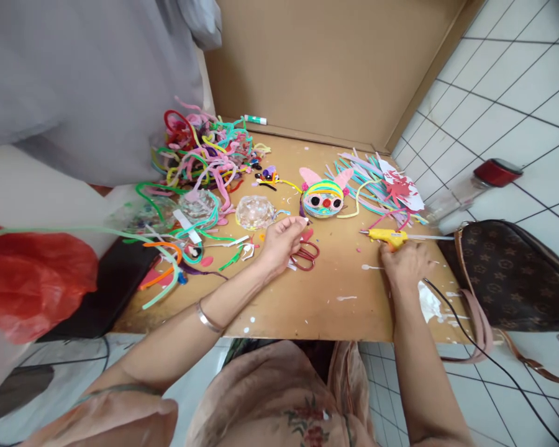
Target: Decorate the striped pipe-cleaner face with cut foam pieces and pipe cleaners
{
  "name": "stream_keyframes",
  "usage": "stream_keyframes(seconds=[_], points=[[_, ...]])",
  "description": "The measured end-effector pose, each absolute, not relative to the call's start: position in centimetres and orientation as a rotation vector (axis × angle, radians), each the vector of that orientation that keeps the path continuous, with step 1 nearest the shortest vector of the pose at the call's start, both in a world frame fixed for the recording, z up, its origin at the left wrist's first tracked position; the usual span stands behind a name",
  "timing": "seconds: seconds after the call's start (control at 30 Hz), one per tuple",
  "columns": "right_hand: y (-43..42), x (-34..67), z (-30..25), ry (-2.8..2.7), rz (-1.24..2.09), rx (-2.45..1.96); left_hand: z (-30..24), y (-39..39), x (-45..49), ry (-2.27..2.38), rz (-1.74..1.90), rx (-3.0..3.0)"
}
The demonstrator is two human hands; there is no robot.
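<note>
Glue gun (pixel 386 236) lies flat on the table (pixel 335 310) in the head view, long axis left-right, nozzle pointing left. I read the right hand (pixel 403 264) as directly behind it, fingers curled onto its grip. Left hand (pixel 279 242) sits farther off, pinching a small white bit (pixel 305 219) above the red scissors (pixel 305 256), just short of the pipe-cleaner face (pixel 323 198).

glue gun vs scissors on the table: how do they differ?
Colour: the glue gun is yellow, the scissors red. Hold: the right hand grips the glue gun; the scissors lie loose, partly hidden by the left hand, which pinches a white scrap. Shared: both lie flat on the table.
</note>
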State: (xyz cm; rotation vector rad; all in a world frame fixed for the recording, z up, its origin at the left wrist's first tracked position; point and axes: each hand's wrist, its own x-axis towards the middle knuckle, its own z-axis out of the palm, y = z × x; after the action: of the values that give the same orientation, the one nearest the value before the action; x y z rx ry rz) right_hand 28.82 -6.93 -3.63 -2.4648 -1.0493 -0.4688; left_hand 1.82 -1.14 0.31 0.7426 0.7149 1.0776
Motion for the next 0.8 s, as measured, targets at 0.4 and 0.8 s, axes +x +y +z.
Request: stream_keyframes(seconds=[0.4, 0.8], points=[[-5.6, 17.2, 0.4, -1.820, -0.624, -1.254, 0.7, -1.0, 1.2, 0.464, 0.864, 0.670], [-4.0, 17.4, 0.4, -1.908, -0.958, -1.076, 0.7, -1.0, 1.0, 0.492, 0.726, 0.588]])
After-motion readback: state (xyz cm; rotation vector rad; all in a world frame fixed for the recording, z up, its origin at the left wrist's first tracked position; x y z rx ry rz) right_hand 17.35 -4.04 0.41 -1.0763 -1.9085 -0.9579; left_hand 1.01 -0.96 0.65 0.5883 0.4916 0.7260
